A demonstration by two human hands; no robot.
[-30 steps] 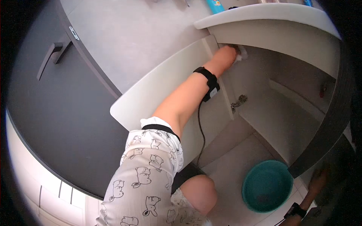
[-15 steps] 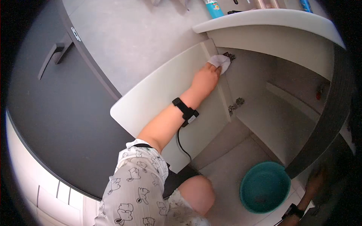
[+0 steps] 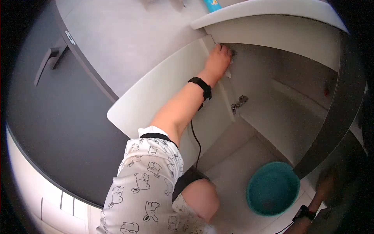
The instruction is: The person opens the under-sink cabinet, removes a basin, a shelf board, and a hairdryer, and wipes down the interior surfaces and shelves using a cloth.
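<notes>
My left hand (image 3: 219, 61) is at the upper hinge of the open pale cabinet door (image 3: 156, 89), its fingers bent at the door's inner edge. A bit of white cloth (image 3: 228, 73) shows beneath it, mostly hidden by the palm. Lower on the same edge is a metal hinge (image 3: 239, 103). In deep shadow at the lower right, my right hand (image 3: 327, 185) rests against a dark surface, with its fingers too dim to make out.
A teal basin (image 3: 273, 189) stands on the tiled floor below the cabinet. Above is a white countertop (image 3: 272, 8) with a blue bottle (image 3: 212, 5). The dark room door (image 3: 66, 128) fills the left. My bent knee (image 3: 201, 198) is at the bottom.
My left hand went down from the upper hinge onto the door edge with the cloth, then back up to the hinge, now turned with its back showing. My right hand has barely moved.
</notes>
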